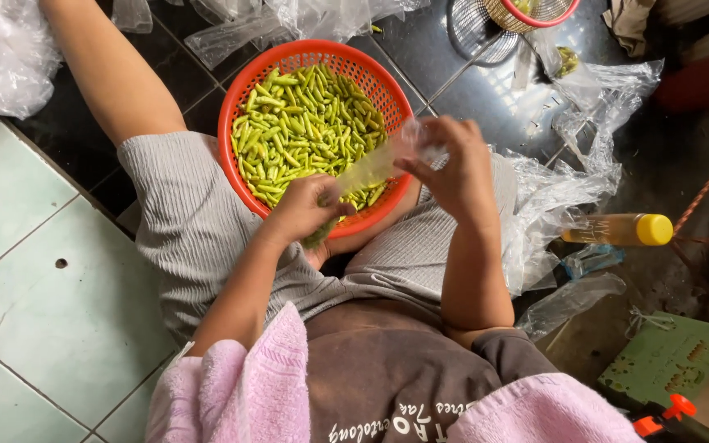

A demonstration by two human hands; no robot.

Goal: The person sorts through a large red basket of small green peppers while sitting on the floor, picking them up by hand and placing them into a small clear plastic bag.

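Bagging step: your left hand (305, 209) is clamped on chillies, your right hand (445, 164) pinches the clear bag (375, 166), probably open; next, feed them into its mouth over the orange basket (244, 102).

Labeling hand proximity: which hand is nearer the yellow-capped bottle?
Right. The right hand holds up the clear bag's top end, toward the yellow-capped bottle. The left hand grips the bag's lower end over the orange basket, farther away.

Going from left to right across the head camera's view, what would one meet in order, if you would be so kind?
Pale green floor tiles → left hand → clear plastic bag held between both hands → right hand → crumpled clear plastic → yellow-capped bottle.
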